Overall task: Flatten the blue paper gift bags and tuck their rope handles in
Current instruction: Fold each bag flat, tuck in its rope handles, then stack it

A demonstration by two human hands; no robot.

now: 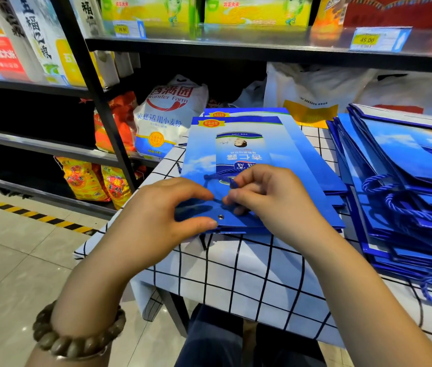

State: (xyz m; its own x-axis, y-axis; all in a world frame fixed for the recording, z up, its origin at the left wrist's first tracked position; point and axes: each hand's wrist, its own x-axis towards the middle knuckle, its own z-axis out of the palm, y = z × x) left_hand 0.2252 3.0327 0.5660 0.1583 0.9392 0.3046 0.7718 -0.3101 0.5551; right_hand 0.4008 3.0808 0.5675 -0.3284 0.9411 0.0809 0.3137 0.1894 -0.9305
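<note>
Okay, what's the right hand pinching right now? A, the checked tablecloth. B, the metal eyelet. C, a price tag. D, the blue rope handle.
D: the right hand pinches the blue rope handle over the top bag, whose near edge the left hand holds.

Black metal shelving [98, 83] stocked with goods; beige tiled floor [11, 260], yellow-black hazard stripe [32, 214]; grid-check tablecloth [249, 274].

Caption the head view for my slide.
Right hand pinches a rope handle while the left hand holds the flat blue bag on a checked table.
</note>
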